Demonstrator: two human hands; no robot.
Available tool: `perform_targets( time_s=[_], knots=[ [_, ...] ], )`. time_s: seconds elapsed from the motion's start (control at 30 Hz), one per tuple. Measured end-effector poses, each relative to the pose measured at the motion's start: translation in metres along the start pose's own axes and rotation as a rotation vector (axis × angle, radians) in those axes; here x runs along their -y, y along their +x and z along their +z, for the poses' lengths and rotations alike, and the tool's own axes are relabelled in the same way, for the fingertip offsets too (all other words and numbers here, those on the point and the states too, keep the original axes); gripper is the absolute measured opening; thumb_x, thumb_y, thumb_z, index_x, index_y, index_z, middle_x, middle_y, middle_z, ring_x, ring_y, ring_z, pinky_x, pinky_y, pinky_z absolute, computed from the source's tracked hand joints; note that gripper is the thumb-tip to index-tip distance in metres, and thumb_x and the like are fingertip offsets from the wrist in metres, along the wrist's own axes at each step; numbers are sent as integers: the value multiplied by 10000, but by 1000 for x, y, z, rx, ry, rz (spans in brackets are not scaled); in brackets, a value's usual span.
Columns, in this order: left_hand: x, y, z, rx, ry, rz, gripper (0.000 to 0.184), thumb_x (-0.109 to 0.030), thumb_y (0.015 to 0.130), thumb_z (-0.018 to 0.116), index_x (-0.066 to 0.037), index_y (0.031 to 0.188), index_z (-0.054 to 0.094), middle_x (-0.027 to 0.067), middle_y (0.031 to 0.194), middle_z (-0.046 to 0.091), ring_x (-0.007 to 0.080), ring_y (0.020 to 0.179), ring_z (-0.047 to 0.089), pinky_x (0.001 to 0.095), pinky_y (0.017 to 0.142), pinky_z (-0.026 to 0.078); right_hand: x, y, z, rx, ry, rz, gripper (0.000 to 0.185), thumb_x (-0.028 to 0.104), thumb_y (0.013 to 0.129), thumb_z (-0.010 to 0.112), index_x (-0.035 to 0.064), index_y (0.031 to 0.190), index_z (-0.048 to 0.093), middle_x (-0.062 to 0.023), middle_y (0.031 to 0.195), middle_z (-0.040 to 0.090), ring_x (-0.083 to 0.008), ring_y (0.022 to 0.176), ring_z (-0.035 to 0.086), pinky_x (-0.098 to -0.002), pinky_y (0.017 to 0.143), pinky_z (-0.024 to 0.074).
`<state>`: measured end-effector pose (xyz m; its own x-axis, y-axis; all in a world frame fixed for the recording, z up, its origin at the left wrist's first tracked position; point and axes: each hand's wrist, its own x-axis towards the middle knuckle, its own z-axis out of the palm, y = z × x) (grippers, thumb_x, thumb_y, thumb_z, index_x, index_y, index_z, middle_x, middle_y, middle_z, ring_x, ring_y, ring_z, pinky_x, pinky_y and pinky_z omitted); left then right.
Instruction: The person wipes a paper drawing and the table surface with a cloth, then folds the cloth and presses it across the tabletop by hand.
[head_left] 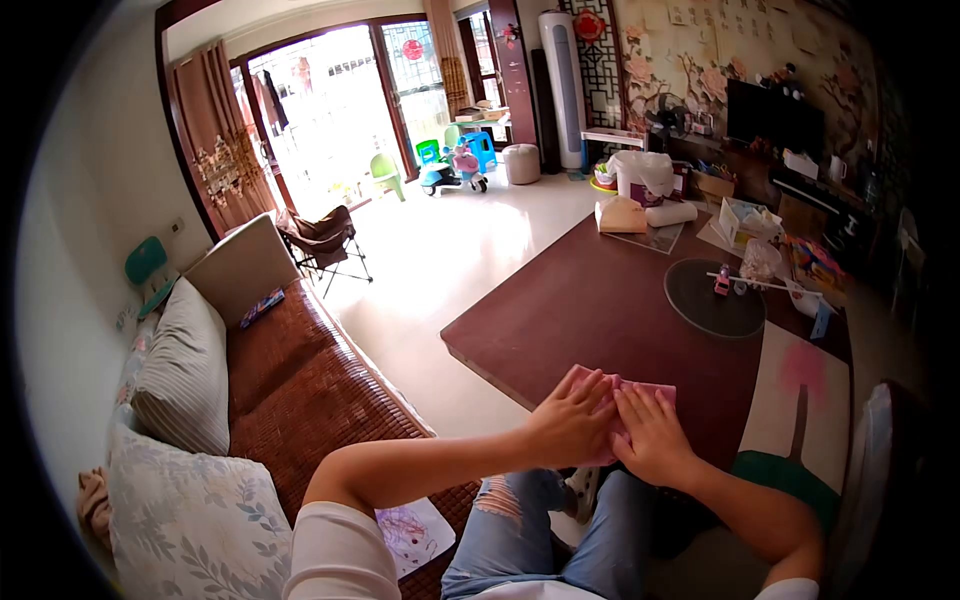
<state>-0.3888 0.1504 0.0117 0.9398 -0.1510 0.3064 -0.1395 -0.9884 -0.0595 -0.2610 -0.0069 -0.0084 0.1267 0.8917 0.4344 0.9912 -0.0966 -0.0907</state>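
Note:
A pink cloth-like piece [655, 391] lies at the near edge of the dark red table [560, 300], with part of it showing below my hands. Whether it is cloth or paper I cannot tell. My left hand [570, 422] rests flat on its left part, fingers stretched toward the right. Beside it, my right hand [652, 432] lies flat on the middle and right part, fingers pointing forward and to the left. The fingertips of both hands come close together. Much of the piece is covered by my hands.
A round dark turntable [712, 298] carries a small pink toy [722, 282]. Boxes and a white paper roll [671, 214] stand farther back. At left is a sofa [290, 370] with pillows [185, 370]. A folding chair [325, 245] and a toy scooter [455, 172] stand beyond.

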Motion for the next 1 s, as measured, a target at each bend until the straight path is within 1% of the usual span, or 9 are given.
perform_targets(
  time_s=[0.03,0.1,0.13,0.17,0.23,0.5,0.73,0.87,1.0],
  knots=[
    [-1,0,4,9,-5,9,618,-366,906,483,-4,1390,354,235,1445,325,389,1364,276,542,1113,177,3,-1,-1,0,4,13,614,332,861,494,-36,1346,409,-203,1382,437,-323,1317,372,-472,1104,217],
    [-1,4,10,-120,-103,24,728,-445,826,572,54,1332,416,242,1418,358,397,1328,329,510,1115,204,3,1,-3,0,-2,21,626,326,850,498,-32,1354,398,-200,1392,426,-322,1323,364,-472,1103,221],
    [1,6,8,-135,-128,49,670,-373,855,551,56,1345,390,238,1413,363,395,1343,303,497,1117,215,-1,3,-4,0,0,28,626,326,850,498,-32,1354,398,-200,1392,426,-322,1323,364,-472,1103,221],
    [6,8,10,-126,-126,58,670,-373,855,551,56,1345,390,238,1413,363,395,1343,303,497,1117,215,-4,8,-5,18,12,24,636,328,845,499,-27,1361,388,-197,1397,420,-316,1327,359,-469,1106,219],
    [15,12,18,-76,-161,-6,575,-277,917,442,29,1390,328,244,1455,295,388,1375,243,470,1137,172,-14,20,-2,39,29,25,647,330,840,501,-21,1369,379,-195,1402,414,-311,1332,354,-465,1108,218],
    [108,102,58,-45,-110,-56,534,-280,939,381,-22,1405,335,217,1464,308,331,1390,239,412,1147,166,-105,100,39,26,-10,129,642,337,862,459,8,1399,340,-161,1412,412,-279,1335,359,-438,1107,233],
    [172,172,73,170,-101,-201,553,-336,969,276,-66,1452,272,171,1518,221,276,1422,168,385,1161,113,-171,166,63,63,-23,255,595,344,898,403,63,1418,331,-117,1444,386,-242,1353,338,-397,1117,215],
    [205,202,87,193,-131,-269,551,-334,962,253,-109,1466,257,156,1530,195,271,1429,145,380,1164,98,-198,198,73,77,-13,332,590,354,903,382,83,1425,329,-101,1454,377,-230,1357,331,-386,1126,203],
    [241,224,122,115,-40,-215,526,-337,962,275,-146,1451,308,117,1528,230,270,1414,205,390,1152,163,-216,223,82,106,-39,393,559,348,919,359,118,1428,330,-87,1458,374,-226,1361,325,-381,1129,207]
  ],
)
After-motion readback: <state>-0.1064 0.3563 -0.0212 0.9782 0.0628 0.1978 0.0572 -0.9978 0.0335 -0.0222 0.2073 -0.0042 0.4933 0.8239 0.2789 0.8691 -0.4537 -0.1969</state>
